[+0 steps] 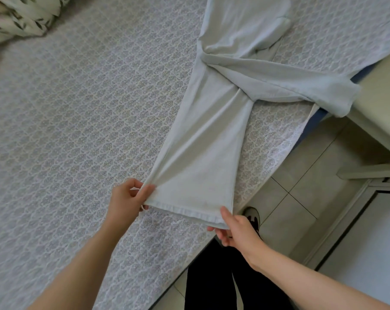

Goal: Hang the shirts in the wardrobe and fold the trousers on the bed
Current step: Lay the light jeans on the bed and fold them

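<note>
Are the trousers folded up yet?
Not yet. The trousers lie spread on the bed, one leg splayed sideways; left hand and right hand pinch the other hem.

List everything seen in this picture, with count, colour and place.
trousers: one pair, pale blue, spread on the bed
bed: one, grey patterned sheet, left
leaf-print bedding: one heap, white-green, top left
floor: one, beige tiles, right
furniture: one, cream, right edge
shoe: one, dark and white, on floor
legs: two, black-clothed, bottom centre
left grip: one hand, pinches the hem at its left corner
right grip: one hand, pinches hem's right corner
</note>
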Demonstrator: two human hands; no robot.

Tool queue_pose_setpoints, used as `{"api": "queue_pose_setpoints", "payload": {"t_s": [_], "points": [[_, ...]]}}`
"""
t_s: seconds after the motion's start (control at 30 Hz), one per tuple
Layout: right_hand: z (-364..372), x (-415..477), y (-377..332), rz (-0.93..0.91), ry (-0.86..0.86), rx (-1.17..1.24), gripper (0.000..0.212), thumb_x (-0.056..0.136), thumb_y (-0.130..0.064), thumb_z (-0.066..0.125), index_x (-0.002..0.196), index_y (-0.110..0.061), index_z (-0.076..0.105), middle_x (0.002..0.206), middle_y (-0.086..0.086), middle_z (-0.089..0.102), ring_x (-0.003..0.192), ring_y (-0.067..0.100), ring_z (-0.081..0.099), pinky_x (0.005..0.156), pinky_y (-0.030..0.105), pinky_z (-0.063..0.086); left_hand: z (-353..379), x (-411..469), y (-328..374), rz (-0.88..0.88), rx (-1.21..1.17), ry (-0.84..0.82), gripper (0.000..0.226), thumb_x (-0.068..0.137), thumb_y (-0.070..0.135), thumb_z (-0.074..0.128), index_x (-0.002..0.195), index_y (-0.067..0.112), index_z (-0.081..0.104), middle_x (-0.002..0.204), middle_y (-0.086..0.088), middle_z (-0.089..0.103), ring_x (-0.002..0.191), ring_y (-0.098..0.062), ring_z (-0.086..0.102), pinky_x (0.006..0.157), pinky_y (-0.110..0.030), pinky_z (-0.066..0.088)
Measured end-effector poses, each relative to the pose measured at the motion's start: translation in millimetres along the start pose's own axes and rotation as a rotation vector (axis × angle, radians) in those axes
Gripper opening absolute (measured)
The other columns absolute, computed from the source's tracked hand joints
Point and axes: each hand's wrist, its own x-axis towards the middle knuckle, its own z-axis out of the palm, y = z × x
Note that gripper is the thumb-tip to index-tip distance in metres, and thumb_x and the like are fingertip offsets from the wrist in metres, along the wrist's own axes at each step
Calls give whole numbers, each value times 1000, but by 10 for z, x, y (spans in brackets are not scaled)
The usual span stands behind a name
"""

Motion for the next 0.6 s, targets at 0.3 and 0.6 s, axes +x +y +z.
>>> {"api": "queue_pose_setpoints", "payload": {"t_s": [0.3, 0.6], "points": [[-38, 281, 240, 1, 133, -574, 53, 101, -47, 40, 68, -14, 66, 57, -6, 61, 61, 14, 61, 68, 31, 50, 200, 74, -435, -115, 231, 4, 19, 104, 27, 47, 92, 13, 51, 66, -7, 67, 44, -20, 58, 47, -37, 53], [-821, 556, -648, -40, 340, -1096, 21, 99, -24, 38, 88, -16, 55, 83, 2, 59, 72, 20, 57, 64, 34, 49, 655, 332, 99, -68, 971, 56, 83, 88, 10, 55, 152, 23, 3, 142, -14, 24, 121, -38, 40, 89, -46, 44]]}}
